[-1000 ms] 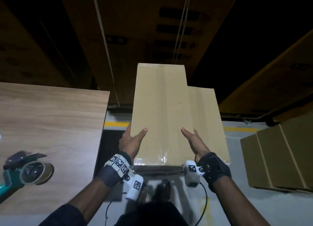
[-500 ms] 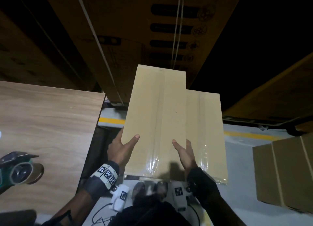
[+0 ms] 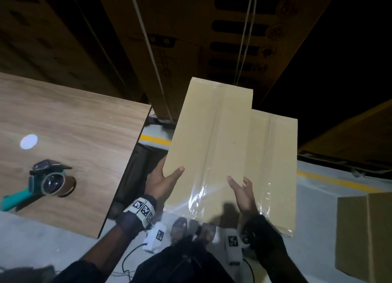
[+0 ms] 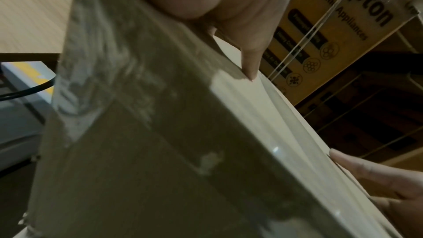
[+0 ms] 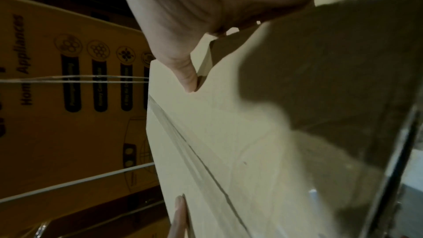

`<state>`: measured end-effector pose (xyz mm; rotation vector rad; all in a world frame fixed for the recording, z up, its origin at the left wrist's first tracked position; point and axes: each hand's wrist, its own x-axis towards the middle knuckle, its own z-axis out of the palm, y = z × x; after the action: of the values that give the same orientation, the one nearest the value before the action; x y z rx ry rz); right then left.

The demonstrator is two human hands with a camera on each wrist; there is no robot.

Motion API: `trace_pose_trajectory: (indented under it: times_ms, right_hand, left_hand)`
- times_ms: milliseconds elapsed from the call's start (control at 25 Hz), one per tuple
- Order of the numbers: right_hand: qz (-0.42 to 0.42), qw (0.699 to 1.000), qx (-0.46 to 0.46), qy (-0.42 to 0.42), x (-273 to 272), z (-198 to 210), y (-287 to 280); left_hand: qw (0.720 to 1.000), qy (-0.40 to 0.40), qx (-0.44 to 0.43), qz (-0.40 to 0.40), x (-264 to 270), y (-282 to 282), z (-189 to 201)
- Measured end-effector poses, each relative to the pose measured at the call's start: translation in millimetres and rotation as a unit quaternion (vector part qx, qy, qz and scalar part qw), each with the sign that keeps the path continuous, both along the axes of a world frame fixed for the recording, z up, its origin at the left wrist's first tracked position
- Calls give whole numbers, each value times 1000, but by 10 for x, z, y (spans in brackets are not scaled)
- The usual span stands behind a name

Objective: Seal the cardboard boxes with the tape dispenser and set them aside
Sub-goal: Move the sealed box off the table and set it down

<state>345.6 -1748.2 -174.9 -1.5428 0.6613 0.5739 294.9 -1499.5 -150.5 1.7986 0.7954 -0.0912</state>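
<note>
Sealed box [image 3: 212,146], gripped on both sides by the left hand [image 3: 163,183] and right hand [image 3: 244,194], is drifting leftward. It is being set beside another taped box [image 3: 275,166]; the tape dispenser [image 3: 45,182] is lying idle on the tabletop [image 3: 84,129].

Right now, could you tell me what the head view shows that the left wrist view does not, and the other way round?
Only the head view shows the tape dispenser lying on the wooden table, a second taped box beside and below the held one, and another box at the right edge.

Only the left wrist view shows the dark underside of the held box and readable print, "Home Appliances", on the large carton behind.

Both show the left hand and right hand gripping the held box at its edges, thumbs on top.
</note>
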Motion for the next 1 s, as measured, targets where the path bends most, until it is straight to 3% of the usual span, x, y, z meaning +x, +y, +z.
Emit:
trace_pose_trajectory:
  times_ms: [160, 320, 480, 680, 1000]
  right_hand:
    - [-44, 998, 15, -29, 16, 98, -26]
    - [-102, 983, -27, -153, -50, 425, 166]
    - [35, 956, -120, -264, -397, 896, 882]
    - [167, 917, -87, -352, -1138, 1066, 2357]
    - [304, 913, 9, -273, -2597, 892, 5282]
  left_hand:
    - [999, -11, -29, 16, -119, 249, -76]
    - [998, -46, -35, 26, -398, 659, 69]
    - [990, -106, -73, 54, -924, 1197, 303]
    - [986, -148, -58, 59, -1911, 2474, 496]
    - [979, -120, -19, 162, -3720, 4674, 409]
